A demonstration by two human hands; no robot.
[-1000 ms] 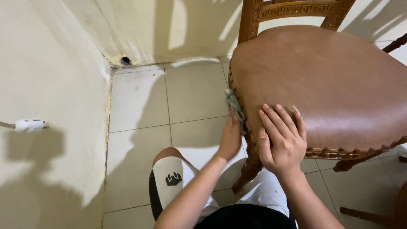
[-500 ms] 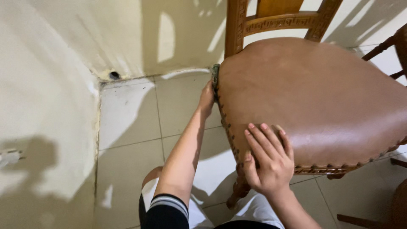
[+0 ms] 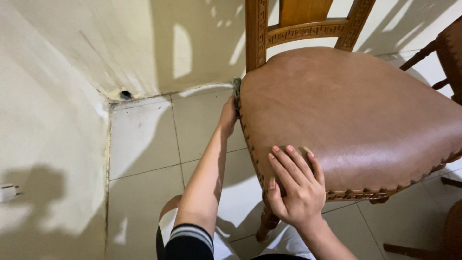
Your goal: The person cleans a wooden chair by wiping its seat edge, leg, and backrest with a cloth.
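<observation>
A wooden chair [image 3: 256, 33] with a carved frame and a brown padded leather seat [image 3: 356, 110] stands in front of me. My left hand [image 3: 227, 115] reaches along the seat's left side edge near the back post and grips a small greenish cloth [image 3: 237, 94] pressed against the studded rim. My right hand [image 3: 296, 185] lies flat with fingers spread on the seat's front left corner, holding nothing.
A cream wall [image 3: 53, 110] meets pale floor tiles [image 3: 144, 135] at a corner with a small dark hole [image 3: 125, 95]. Part of another wooden chair [image 3: 445, 53] shows at the right edge. A white plug [image 3: 7, 192] sticks out of the left wall.
My left hand slid the cloth along the seat's side edge from the front corner toward the back post. My right hand stayed on the seat corner; the view shifted slightly.
</observation>
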